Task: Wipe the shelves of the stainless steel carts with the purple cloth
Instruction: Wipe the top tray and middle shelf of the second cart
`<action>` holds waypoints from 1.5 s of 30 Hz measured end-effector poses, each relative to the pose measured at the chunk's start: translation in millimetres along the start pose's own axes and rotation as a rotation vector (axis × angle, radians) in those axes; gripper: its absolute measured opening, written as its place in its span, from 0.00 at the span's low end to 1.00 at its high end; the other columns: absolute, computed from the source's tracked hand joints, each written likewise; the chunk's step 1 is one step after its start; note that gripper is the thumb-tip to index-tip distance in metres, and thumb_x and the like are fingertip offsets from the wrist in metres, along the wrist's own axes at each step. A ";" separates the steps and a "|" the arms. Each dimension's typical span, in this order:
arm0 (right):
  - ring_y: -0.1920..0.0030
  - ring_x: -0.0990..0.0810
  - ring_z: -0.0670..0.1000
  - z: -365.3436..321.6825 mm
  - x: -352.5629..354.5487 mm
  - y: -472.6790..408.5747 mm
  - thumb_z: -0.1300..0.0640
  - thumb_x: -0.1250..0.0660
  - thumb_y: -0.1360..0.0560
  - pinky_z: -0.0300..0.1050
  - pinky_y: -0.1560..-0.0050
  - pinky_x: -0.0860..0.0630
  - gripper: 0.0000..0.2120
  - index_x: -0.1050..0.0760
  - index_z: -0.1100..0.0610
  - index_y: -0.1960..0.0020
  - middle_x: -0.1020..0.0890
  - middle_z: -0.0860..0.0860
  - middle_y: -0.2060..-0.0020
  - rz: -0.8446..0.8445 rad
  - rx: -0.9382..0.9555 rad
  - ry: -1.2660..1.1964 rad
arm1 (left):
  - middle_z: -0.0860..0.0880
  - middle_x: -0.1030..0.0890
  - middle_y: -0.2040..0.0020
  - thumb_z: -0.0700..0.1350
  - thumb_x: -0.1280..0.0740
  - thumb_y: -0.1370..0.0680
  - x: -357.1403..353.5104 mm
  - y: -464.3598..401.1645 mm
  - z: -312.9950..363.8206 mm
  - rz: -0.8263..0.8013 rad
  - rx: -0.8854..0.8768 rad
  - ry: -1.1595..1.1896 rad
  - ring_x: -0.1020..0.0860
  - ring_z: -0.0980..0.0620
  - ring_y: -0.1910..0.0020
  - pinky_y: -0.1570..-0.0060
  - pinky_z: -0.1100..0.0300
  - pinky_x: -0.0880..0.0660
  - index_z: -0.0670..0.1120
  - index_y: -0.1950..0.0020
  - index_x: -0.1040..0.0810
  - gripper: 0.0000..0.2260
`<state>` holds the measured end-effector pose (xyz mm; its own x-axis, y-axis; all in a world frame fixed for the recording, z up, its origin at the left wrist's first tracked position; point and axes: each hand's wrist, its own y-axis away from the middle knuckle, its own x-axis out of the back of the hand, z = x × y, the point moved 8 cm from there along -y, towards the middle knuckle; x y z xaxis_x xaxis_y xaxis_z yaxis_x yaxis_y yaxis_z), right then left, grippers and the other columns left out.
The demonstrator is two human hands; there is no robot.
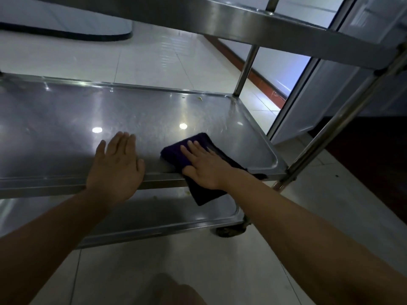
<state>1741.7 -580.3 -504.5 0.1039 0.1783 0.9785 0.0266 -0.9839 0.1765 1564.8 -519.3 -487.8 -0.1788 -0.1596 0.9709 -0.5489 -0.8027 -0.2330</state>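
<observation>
Steel middle shelf (154, 111) gleams above pale floor tiles (154, 58); the right hand (204, 166), fingers flat, presses the purple cloth (198, 148) at its front edge, the left hand (116, 164) spread flat beside it.

Under my right hand (203, 165) I saw a dark purple, almost black-violet flat cloth (199, 190). The brushed silver-grey steel middle shelf (66, 119) beneath both hands carried two white light spots beyond my left hand (116, 164), with a few yellowish crumbs (199, 98) far ahead of the right one. The glossy off-white square floor tiles (154, 62) showed thin grey grout lines, and a reddish-brown skirting strip (262, 78) ran beyond the right hand.
</observation>
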 end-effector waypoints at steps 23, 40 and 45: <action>0.23 0.58 0.52 200.8 11.2 14.5 0.43 0.49 0.20 0.53 0.26 0.59 0.32 0.57 0.51 0.21 0.55 0.53 0.22 0.115 -0.565 -0.060 | 0.35 0.26 0.36 0.53 0.49 0.22 -26.2 -9.1 -2.1 -0.005 -0.069 -0.095 0.29 0.37 0.35 0.39 0.38 0.33 0.36 0.34 0.29 0.26; 0.23 0.59 0.51 -8.5 18.8 -120.4 0.40 0.52 0.20 0.61 0.28 0.63 0.27 0.55 0.39 0.23 0.55 0.50 0.22 0.064 -0.051 -0.073 | 0.35 0.21 0.42 0.54 0.46 0.26 -15.9 -10.5 -3.5 -0.028 -0.057 -0.156 0.23 0.38 0.41 0.44 0.41 0.31 0.35 0.41 0.23 0.27; 0.23 0.59 0.50 83.1 24.8 -100.9 0.40 0.52 0.21 0.59 0.27 0.61 0.27 0.54 0.38 0.23 0.55 0.49 0.22 0.083 -0.240 -0.087 | 0.34 0.22 0.41 0.53 0.46 0.25 -17.4 -7.6 -2.5 0.003 -0.084 -0.148 0.24 0.37 0.40 0.43 0.41 0.33 0.34 0.40 0.24 0.27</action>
<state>1824.3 -476.0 -506.9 0.1813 0.0867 0.9796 -0.2211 -0.9670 0.1265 1570.0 -509.1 -503.0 -0.0621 -0.2498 0.9663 -0.6160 -0.7522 -0.2340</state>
